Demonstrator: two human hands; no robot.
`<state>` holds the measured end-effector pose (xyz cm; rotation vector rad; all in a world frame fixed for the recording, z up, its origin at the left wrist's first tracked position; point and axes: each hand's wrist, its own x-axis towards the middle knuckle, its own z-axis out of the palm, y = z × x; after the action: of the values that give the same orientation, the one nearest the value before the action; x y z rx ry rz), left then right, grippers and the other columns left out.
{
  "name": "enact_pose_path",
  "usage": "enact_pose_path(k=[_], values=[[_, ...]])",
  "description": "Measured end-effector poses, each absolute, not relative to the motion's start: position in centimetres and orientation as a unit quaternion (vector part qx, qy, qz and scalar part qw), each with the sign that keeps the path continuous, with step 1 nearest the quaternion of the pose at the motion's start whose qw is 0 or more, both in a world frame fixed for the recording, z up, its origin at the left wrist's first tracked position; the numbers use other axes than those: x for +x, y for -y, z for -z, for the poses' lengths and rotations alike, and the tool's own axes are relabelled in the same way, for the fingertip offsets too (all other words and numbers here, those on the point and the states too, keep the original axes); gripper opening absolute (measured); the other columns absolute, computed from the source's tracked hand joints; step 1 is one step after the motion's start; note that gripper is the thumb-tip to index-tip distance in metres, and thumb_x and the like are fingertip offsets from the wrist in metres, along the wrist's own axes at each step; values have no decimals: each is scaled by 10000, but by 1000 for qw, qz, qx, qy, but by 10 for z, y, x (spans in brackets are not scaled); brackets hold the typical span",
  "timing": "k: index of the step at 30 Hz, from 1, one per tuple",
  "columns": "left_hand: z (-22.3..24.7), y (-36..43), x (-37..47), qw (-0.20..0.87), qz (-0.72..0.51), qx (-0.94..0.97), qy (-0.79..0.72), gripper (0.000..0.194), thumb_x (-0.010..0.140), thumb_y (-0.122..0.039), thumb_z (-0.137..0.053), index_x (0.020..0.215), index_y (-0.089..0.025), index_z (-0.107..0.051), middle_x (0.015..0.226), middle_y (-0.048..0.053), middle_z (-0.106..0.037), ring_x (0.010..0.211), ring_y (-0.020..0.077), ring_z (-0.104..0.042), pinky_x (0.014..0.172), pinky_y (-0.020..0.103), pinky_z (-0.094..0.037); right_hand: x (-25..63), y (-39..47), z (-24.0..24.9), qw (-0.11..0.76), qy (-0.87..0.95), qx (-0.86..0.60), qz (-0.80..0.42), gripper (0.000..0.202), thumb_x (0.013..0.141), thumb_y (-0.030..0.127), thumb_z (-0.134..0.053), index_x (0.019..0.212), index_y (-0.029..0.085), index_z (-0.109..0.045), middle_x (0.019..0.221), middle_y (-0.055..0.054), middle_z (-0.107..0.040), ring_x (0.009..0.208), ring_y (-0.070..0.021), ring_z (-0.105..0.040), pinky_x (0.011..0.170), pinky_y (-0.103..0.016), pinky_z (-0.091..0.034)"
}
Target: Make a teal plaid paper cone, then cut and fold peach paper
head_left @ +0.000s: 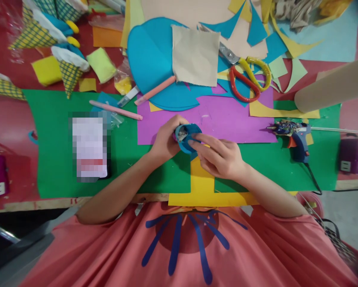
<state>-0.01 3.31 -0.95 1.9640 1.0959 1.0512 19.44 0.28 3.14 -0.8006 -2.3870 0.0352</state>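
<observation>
Between my hands is a small blue rolled cone or cup [186, 147] of craft sheet, its opening facing up. Some greyish-white crumpled material shows inside it. My left hand [169, 136] is wrapped round its left side, with the fingers mostly hidden behind it. From the right, my right hand [222, 156] grips the rim, its index and middle fingers reaching over the opening; the thumb is out of sight. Beneath them lie a purple sheet [226, 119], a green sheet [155, 179] and a yellow strip [203, 179].
Scissors [244, 81] with red and yellow handles lie beyond my right hand. A blue glue gun [300, 141] rests at right, near a cardboard tube [331, 87]. At left are a phone [89, 147], a pink pen [116, 110] and checkered cones [69, 73]. Blue discs [149, 52] lie ahead.
</observation>
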Motion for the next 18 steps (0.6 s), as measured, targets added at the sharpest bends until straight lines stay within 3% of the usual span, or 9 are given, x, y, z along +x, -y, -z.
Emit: enact_pose_path(k=[4,9,14,18], values=[[11,-32,1,268,-411,767,-412,79,802,-184,-553,819,-245,-506,727,-34,-595,654,122,-566,575,250,-441,191,3,-32,300,898,-321,-21,246,910,162,-473,1034,111,-680,1060,-94,-766,615,-107,-664,521,-242,-509],[9,-30,-1,247,-330,788,-457,65,808,-226,-528,814,-249,-468,687,-28,-593,613,155,-545,553,285,-398,188,5,-27,263,903,-326,-97,381,912,176,-377,1159,110,-660,1145,-81,-743,717,-109,-692,543,-229,-495],[8,-27,-1,191,-273,823,-460,51,802,-210,-470,828,-249,-450,709,-5,-619,621,188,-563,551,308,-379,182,3,-30,152,915,-355,-118,363,899,240,-399,1103,164,-689,1127,-99,-713,553,-112,-578,462,-279,-350],[8,-26,0,173,-261,831,-459,74,809,-172,-457,841,-239,-455,725,18,-615,647,204,-562,587,325,-377,176,4,-33,66,913,-380,-134,324,903,269,-422,1043,157,-692,1085,-132,-688,619,-147,-590,462,-283,-297]])
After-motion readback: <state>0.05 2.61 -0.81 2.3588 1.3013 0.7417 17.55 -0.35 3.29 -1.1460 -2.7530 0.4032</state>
